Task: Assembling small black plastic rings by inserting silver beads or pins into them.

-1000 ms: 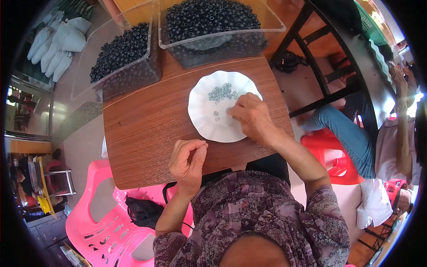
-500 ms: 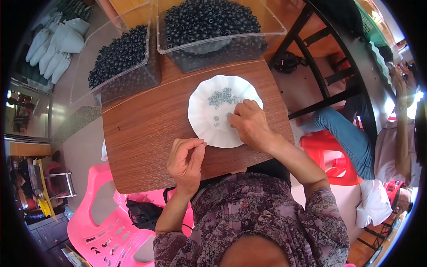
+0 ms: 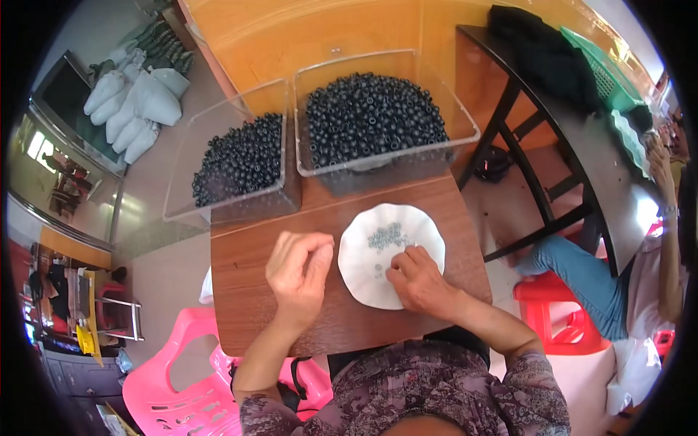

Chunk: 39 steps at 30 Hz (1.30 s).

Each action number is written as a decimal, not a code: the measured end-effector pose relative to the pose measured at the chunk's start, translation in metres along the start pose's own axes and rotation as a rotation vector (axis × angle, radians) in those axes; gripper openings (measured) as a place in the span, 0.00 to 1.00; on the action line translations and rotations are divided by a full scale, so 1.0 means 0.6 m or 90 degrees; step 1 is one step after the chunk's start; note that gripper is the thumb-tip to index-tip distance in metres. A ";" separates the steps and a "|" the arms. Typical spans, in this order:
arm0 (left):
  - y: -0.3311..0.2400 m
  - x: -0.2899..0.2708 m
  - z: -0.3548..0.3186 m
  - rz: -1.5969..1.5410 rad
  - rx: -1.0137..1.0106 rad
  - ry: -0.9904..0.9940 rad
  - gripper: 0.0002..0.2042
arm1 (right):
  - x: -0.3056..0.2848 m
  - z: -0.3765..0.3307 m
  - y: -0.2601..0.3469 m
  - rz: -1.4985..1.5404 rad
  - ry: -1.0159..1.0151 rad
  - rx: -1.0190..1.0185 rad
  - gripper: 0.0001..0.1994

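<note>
White scalloped plate (image 3: 355,280) sits near the wooden tabletop's (image 3: 251,265) right edge. On it: main cluster of tiny grey-green pieces (image 3: 387,237) toward the far rim; small separate group (image 3: 379,269) nearer the left rim. Right hand (image 3: 419,281) over plate's right part, fingers curled, tips down; grasp cannot be told. Left hand (image 3: 299,272) left of plate, thumb and forefinger drawn together; contents indiscernible. Progress, judged: few pieces set apart, most left clustered.
</note>
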<state>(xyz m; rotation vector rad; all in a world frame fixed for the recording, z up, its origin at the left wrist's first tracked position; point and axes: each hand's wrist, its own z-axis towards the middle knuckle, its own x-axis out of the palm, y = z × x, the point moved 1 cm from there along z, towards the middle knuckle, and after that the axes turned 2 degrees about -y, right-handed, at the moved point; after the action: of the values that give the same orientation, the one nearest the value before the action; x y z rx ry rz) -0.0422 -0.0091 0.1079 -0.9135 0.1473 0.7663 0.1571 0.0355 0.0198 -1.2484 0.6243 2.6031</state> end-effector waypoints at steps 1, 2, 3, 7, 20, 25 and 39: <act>-0.001 0.000 0.025 0.015 0.013 0.004 0.02 | 0.000 -0.002 -0.003 0.006 0.011 0.005 0.07; 0.000 0.003 0.051 0.041 0.071 0.001 0.02 | 0.001 -0.003 -0.005 0.006 0.005 0.002 0.07; 0.002 0.009 0.075 0.054 0.088 0.008 0.02 | 0.003 -0.005 -0.008 0.014 0.004 0.005 0.07; 0.017 0.053 0.159 0.114 0.189 0.048 0.03 | -0.006 0.004 -0.014 0.045 -0.044 0.028 0.07; 0.090 0.175 0.242 0.261 0.211 0.295 0.07 | -0.026 0.007 -0.033 0.290 -0.123 0.267 0.06; 0.096 0.194 0.263 0.270 0.176 0.335 0.07 | -0.025 0.007 -0.033 0.326 -0.111 0.317 0.07; 0.126 0.207 0.279 0.188 -0.039 0.455 0.09 | -0.028 0.005 -0.025 0.274 -0.086 0.305 0.09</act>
<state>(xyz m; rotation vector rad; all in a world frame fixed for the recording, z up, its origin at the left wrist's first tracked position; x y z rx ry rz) -0.0341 0.2126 0.1094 -1.2105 0.9069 0.6860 0.1704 0.0505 0.0303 -0.8490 1.5187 2.5766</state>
